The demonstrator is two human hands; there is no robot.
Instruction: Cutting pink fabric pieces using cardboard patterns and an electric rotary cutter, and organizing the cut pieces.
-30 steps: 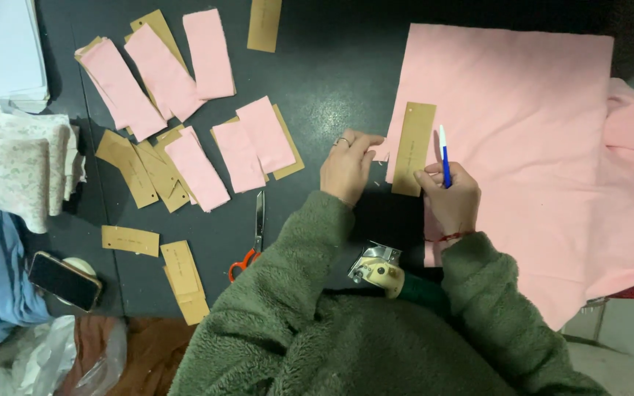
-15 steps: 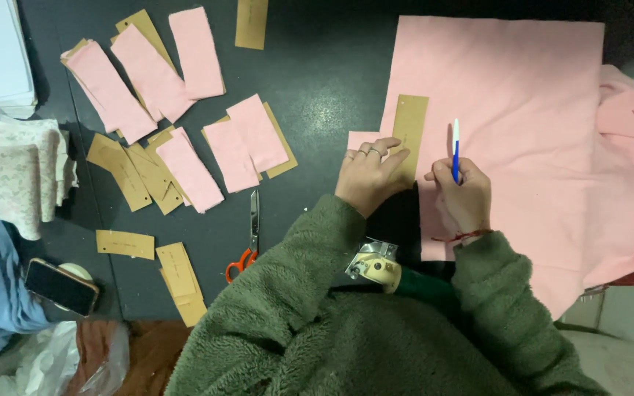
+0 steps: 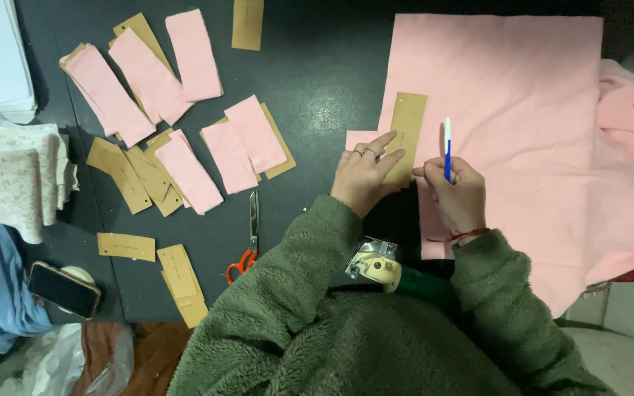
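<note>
From the head camera, the left hand (image 3: 365,172) lies flat, fingers spread, pressing the lower end of a brown cardboard template (image 3: 406,133) onto the pink fabric (image 3: 508,110) near that sheet's left edge. The right hand (image 3: 456,192) is closed around a blue and white pen (image 3: 447,149), tip pointing up and away from the person, just right of the template's lower right corner.

Compared with a second ago, the template sits a little farther up the cloth and the left hand has slid from beside it onto it, so it is now pinned instead of merely touched. The pen, which stood close against the template's right edge, now stands slightly clear of it and upright. This reads as a template settled in a fresh spot, with the pen poised beside it rather than drawing.

To the left on the dark table (image 3: 317,73) lie cut pink pieces (image 3: 188,51) over further cardboard shapes (image 3: 122,176), orange-handled scissors (image 3: 247,249), and a phone (image 3: 64,290) at the near edge. A green fleece sleeve covers each forearm.
</note>
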